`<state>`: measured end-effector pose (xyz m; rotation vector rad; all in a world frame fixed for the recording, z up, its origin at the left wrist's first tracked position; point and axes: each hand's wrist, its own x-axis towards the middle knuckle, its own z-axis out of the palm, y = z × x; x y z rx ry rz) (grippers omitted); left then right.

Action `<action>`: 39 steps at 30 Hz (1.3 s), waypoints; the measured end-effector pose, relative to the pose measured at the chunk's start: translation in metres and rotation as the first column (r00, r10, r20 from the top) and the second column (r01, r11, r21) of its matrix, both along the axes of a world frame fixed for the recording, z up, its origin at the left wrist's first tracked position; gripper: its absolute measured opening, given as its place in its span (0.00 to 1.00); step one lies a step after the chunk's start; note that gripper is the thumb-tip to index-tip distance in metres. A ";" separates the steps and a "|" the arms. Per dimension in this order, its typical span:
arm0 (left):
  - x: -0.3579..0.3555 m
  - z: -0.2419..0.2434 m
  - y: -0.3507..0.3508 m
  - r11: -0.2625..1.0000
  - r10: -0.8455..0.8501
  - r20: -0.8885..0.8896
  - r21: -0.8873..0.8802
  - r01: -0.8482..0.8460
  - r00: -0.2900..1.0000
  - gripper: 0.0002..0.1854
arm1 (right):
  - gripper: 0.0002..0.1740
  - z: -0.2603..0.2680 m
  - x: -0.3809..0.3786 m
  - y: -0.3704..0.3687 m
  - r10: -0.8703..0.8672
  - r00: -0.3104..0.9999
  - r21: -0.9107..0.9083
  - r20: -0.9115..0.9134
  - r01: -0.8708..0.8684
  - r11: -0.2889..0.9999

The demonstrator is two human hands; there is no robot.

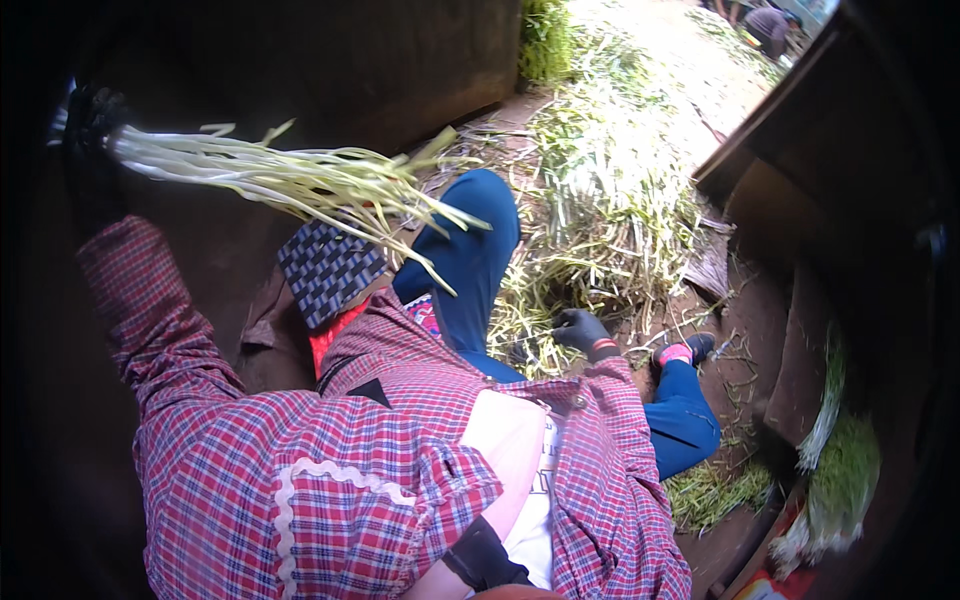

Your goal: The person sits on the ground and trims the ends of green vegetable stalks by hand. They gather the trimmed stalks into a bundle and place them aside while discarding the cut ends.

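Observation:
At the upper left, my left hand (94,127), in a black glove, is closed around a bunch of long pale stalks (262,169). Their yellow-green ends fan out to the right, over my raised knee. My right hand (581,330), in a dark glove with a red band at the wrist, is low over the heap of loose stalks and leaves (607,217); whether it grips any of them cannot be made out. The heap spreads over the ground between and beyond my legs.
Bundles of green stalks with white root ends (832,487) lie at the lower right. More cut greens (716,491) lie beside my leg. A patterned pad (330,270) is near my left hip. Dark panels rise on both sides. Another person (769,30) is bent down at the far right.

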<state>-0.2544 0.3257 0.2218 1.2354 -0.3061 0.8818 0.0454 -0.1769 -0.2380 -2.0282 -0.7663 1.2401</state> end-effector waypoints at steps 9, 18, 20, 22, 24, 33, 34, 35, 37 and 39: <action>-0.089 -0.046 0.077 -0.278 0.924 0.196 0.933 -0.227 -0.327 0.13 | 0.11 -0.069 0.000 -0.031 -0.250 0.954 -0.073 -0.165 0.241 0.968; 0.019 -0.386 0.032 0.432 0.859 -0.410 0.902 0.005 -0.306 0.18 | 0.12 -0.051 -0.029 -0.037 -0.167 0.983 -0.183 -0.070 0.152 0.971; 0.032 -0.420 0.027 0.475 0.851 -0.431 0.876 0.088 -0.300 0.18 | 0.13 -0.051 -0.033 -0.037 -0.119 0.992 -0.211 -0.029 0.111 0.971; 0.039 -0.437 0.026 0.492 0.848 -0.426 0.853 0.173 -0.314 0.22 | 0.13 -0.054 -0.036 -0.037 -0.127 0.981 -0.302 -0.148 0.078 0.950; 0.047 -0.446 0.028 0.552 0.827 -0.511 0.818 0.162 -0.236 0.26 | 0.12 -0.057 -0.038 -0.036 -0.094 0.993 -0.249 -0.069 0.074 0.966; 0.040 -0.449 0.026 0.400 0.917 -0.381 0.865 0.303 -0.122 0.35 | 0.14 -0.008 0.054 -0.001 -0.531 0.847 0.192 -0.024 0.525 0.829; 0.038 -0.446 0.022 0.296 0.954 -0.286 0.879 0.375 -0.084 0.29 | 0.13 0.004 0.078 0.003 -0.616 0.778 0.313 -0.128 0.621 0.719; 0.037 -0.449 0.022 0.340 0.939 -0.341 0.886 0.316 -0.053 0.27 | 0.12 0.012 0.104 0.007 -0.659 0.750 0.428 0.060 0.577 0.696; 0.039 -0.444 0.022 0.317 0.943 -0.333 0.901 0.296 0.006 0.26 | 0.18 0.029 0.149 0.018 -0.738 0.602 0.522 0.303 0.544 0.658; 0.045 -0.440 0.027 0.326 0.946 -0.281 0.823 0.466 -0.165 0.26 | 0.39 0.035 0.185 0.029 -0.574 0.539 0.294 0.617 0.518 0.803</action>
